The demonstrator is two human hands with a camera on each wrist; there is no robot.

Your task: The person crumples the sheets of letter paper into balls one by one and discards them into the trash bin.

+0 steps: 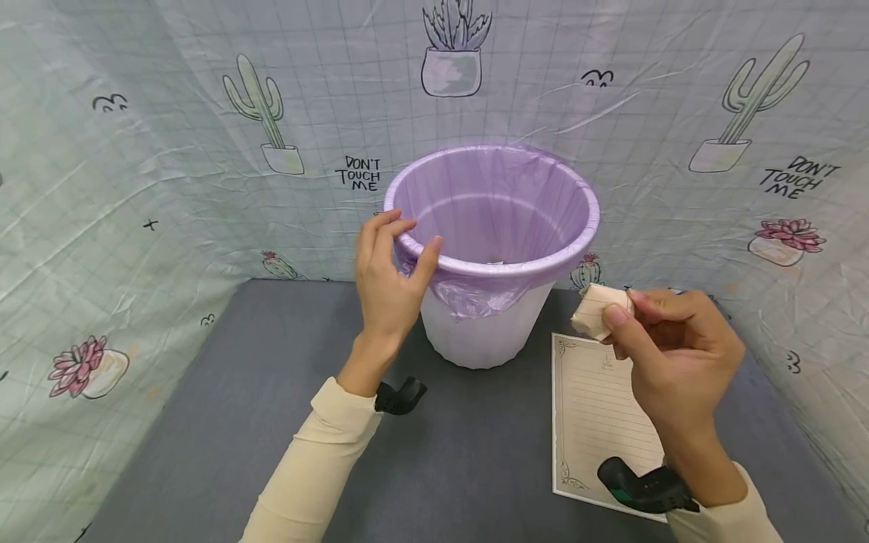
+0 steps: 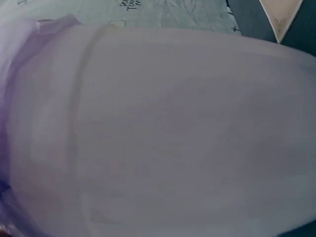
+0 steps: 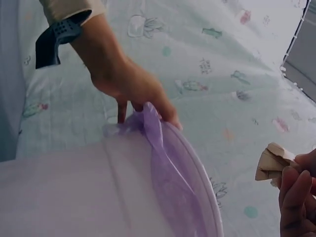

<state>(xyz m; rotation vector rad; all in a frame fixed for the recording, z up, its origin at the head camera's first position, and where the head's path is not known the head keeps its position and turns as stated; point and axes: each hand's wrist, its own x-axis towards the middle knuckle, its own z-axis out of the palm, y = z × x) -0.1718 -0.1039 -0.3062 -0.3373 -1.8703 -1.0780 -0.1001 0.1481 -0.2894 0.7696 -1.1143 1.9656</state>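
A white trash bin (image 1: 485,332) with a purple plastic liner (image 1: 502,204) folded over its rim stands upright on the dark tabletop. My left hand (image 1: 390,271) grips the rim on its left side, fingers bent over the edge; the right wrist view shows the same left hand (image 3: 136,89) at the liner. To the right of the bin, my right hand (image 1: 686,354) pinches a crumpled cream paper (image 1: 600,311) between thumb and fingers. That crumpled paper (image 3: 272,163) also appears in the right wrist view. The bin's wall (image 2: 187,133) fills most of the left wrist view.
A lined cream sheet with a decorative border (image 1: 597,422) lies on the dark tabletop (image 1: 468,452), partly under the right hand in view. A cloth printed with cactus drawings (image 1: 326,90) hangs behind and along both sides.
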